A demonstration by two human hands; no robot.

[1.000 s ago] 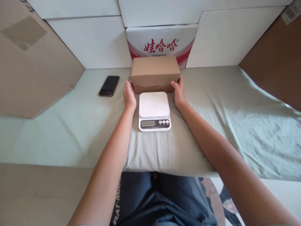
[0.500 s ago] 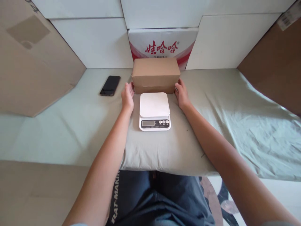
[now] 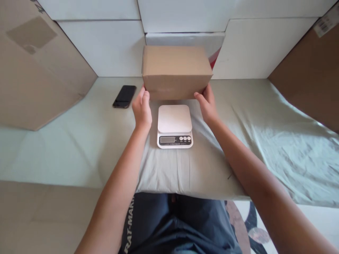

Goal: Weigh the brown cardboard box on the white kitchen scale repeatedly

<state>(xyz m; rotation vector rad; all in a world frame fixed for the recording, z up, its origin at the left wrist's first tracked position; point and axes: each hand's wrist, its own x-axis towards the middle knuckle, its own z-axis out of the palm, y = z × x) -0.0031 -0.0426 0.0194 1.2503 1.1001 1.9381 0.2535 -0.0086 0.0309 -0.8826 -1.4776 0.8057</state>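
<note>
At the far left a large brown cardboard sheet (image 3: 34, 67) leans against the white wall panels (image 3: 103, 46). Just right of it a black phone (image 3: 124, 96) lies flat, screen up, on the pale green cloth (image 3: 79, 141) that covers the surface.

Next comes the left hand (image 3: 142, 110). Its forearm runs up from the lower edge and slants slightly rightward, the wrist straight, the back of the hand facing the camera. The fingers (image 3: 141, 94) point up and away and press flat against the lower left end of the brown cardboard box (image 3: 176, 70); the thumb is hidden.

The box is held between the 2 hands, lifted clear of the cloth, long side across the view, level or nearly so. It hangs just behind and above the white kitchen scale (image 3: 175, 126), whose platform is bare; the scale sits on the cloth with its display and 3 round buttons facing the person.

The right hand (image 3: 208, 106) mirrors the left: forearm coming in from the lower right corner on a steeper slant, palm turned inward, thumb on the front lower edge and fingers wrapped around the box's right end.

Behind the box a white carton with a red patch (image 3: 215, 53) shows partly. At the far right another brown cardboard sheet (image 3: 309, 77) stands against the wall.
</note>
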